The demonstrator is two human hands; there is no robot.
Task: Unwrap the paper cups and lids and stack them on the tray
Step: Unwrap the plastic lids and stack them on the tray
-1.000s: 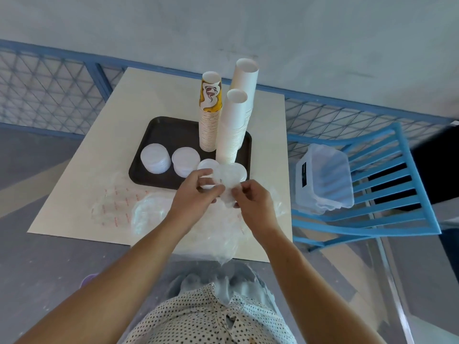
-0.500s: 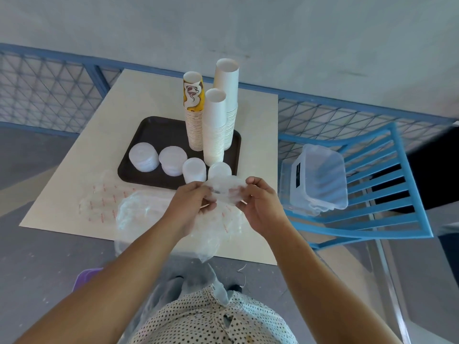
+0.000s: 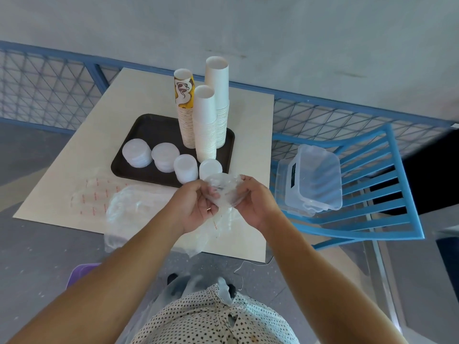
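Cups [image 3: 208, 115] and lids [image 3: 165, 156] on tray [image 3: 146, 125]

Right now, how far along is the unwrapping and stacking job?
Done: three cup stacks and four lid stacks stand unwrapped on the tray. In hand: the left hand and right hand both grip a crumpled clear wrapper by the tray's near edge; I cannot tell whether lids remain inside. Left: at most that wrapper's contents. Emptied wrappers lie on the table.
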